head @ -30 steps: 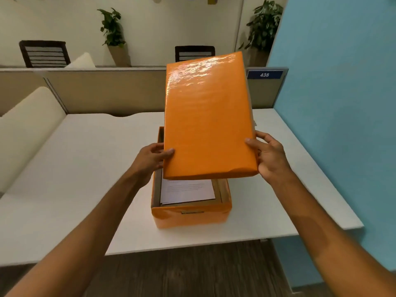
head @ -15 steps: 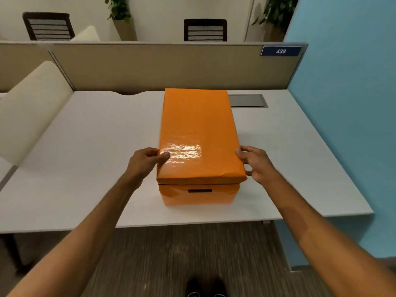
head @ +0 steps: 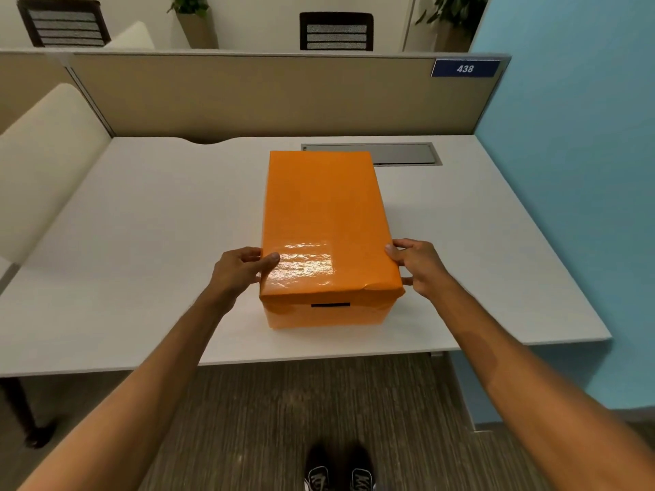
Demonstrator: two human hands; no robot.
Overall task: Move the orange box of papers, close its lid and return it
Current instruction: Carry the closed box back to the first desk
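Observation:
The orange box [head: 324, 315] stands on the white desk [head: 149, 242] near its front edge, a dark handle slot in its near face. Its glossy orange lid [head: 324, 214] lies flat on top and covers the box fully; the papers are hidden inside. My left hand [head: 239, 269] grips the lid's near left edge, thumb on top. My right hand [head: 416, 265] holds the near right edge, fingers down the side.
A grey cable hatch [head: 400, 154] is set in the desk just behind the box. A beige partition [head: 269, 97] with a blue "438" tag [head: 465, 68] closes the back; a blue wall [head: 567, 171] stands at the right. A cream chair back [head: 46, 154] is at the left.
The lid was held tilted above the open box with papers showing; it has come down and sits flat on the box. Both hands stayed on its near edges.

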